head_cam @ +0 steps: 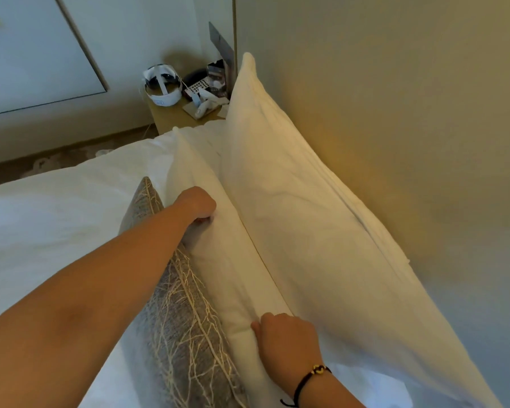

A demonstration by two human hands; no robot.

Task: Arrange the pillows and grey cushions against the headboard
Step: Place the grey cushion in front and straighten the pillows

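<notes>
No writing anywhere is sharp enough to read. Two white pillows stand on edge, their long axes running from lower right toward the upper middle of the frame: the back pillow (pixel 306 201) leans on the headboard (pixel 395 113), the front pillow (pixel 233 260) against it. The left hand (pixel 199 206) and right hand (pixel 286 340) both have fingers curled, gripping the front pillow. A grey cushion (pixel 177 319) stands just left of it.

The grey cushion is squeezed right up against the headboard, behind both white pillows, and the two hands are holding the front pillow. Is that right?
Not quite. In the head view the grey cushion stands in front of both white pillows, farthest from the headboard. The back pillow is the one against the headboard. The rest is right: the left hand and right hand hold the front pillow.
</notes>
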